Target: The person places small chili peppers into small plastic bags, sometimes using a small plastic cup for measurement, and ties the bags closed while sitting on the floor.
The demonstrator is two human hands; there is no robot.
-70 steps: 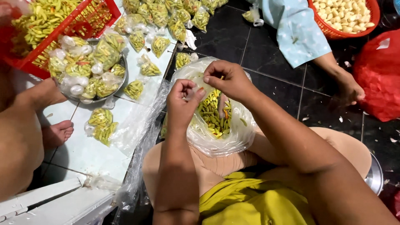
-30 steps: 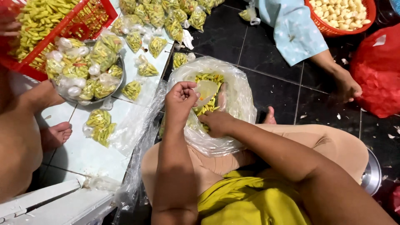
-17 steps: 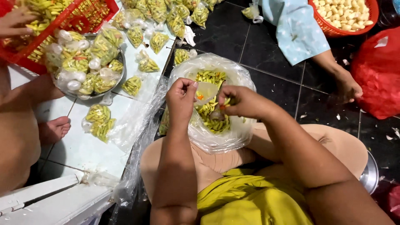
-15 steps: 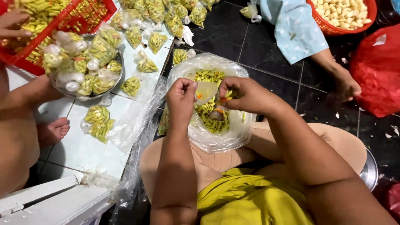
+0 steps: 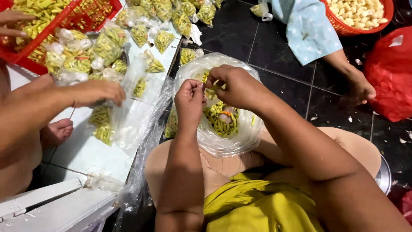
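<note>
**Two hands over an open bag of chillies**

On the person's lap sits a clear plastic bag of green chillies. Above it, left hand and right hand meet, each grip pinched narrow; what they pinch is too small to tell.

Single head view, looking steeply down, close over lap and floor.

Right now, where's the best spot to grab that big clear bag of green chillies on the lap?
Probably by the rolled-down plastic rim of the big clear bag, coming from above. Its mouth faces up, open and wide, so lifting the rim keeps the green chillies inside. The left hand and right hand are already over the opening.
</note>
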